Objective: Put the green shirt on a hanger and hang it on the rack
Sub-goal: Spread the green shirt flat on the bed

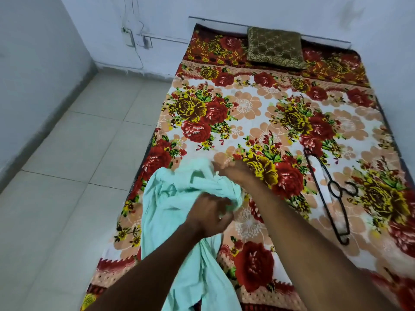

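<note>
A pale mint-green shirt [170,205] lies bunched at the near left part of the bed, its lower part trailing toward me over the bed's edge. My left hand [208,215] grips a fold of the shirt near its middle. My right hand [233,170] holds the shirt's far edge, fingers curled into the cloth. A black hanger [327,194] lies flat on the bedspread to the right of my right arm, hook pointing right, touched by neither hand. No rack is in view.
The bed [258,113] is covered with a red, yellow and peach floral spread. A brown-gold pillow [275,48] sits at its far end against the white wall. Pale floor tiles [74,153] run along the left of the bed.
</note>
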